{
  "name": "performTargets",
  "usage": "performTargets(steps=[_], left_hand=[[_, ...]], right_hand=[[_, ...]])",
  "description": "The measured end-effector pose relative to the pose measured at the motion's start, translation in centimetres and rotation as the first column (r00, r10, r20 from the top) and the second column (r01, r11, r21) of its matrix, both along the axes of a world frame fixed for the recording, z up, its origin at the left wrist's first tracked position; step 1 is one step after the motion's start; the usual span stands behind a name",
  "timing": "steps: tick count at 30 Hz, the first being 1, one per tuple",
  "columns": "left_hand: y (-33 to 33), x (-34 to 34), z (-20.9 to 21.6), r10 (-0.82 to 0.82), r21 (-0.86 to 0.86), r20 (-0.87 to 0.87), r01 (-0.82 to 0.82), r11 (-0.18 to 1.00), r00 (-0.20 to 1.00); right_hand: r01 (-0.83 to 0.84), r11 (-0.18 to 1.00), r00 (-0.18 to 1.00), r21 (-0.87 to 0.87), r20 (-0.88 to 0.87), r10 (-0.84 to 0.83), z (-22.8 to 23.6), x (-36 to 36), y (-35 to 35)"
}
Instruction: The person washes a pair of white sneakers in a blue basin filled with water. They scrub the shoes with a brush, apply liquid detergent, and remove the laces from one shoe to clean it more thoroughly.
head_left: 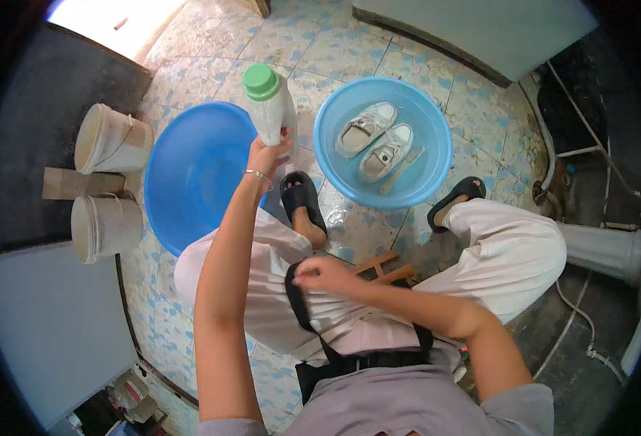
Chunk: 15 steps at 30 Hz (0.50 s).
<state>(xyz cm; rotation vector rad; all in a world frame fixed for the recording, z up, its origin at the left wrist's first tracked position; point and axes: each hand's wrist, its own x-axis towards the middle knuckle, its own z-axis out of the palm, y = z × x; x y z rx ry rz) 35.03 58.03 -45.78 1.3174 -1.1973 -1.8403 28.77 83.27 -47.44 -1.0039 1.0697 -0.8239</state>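
Observation:
My left hand [269, 156] is wrapped round the lower part of a white bottle [271, 112] with a green cap, held up by the inner rim of the dark blue basin [190, 174]. Above my lap is my right hand [325, 277], its fingers curled together beside a black strap [296, 298]; whether they grip anything is unclear. A light blue basin [328, 171] stands between and beyond my feet. Two pale shoes [386, 152] sit in it side by side in shallow water, with a slim pale stick-like thing [402, 171] next to them.
Two white buckets [113, 138] [106, 227] stand left of the dark blue basin, with a ribbed brown board [81, 184] between them. A wooden stool [386, 267] shows under me. At the right are a white pedestal [600, 251] and pipes [546, 149]. Patterned tiles [284, 43] cover the floor.

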Motion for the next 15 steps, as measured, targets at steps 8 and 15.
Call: performTargets(steps=[8, 15], left_hand=[[0.0, -1.1, 8.0, -0.065, -0.049, 0.022, 0.066, 0.997, 0.998], [0.8, -1.2, 9.7, -0.027, -0.114, 0.058, 0.033, 0.993, 0.998]], right_hand=[[-0.568, 0.353, 0.821, -0.744, -0.544, 0.175, 8.3, 11.9, 6.1], [0.013, 0.678, 0.975, -0.735, -0.140, -0.170, 7.8, 3.1, 0.5]])
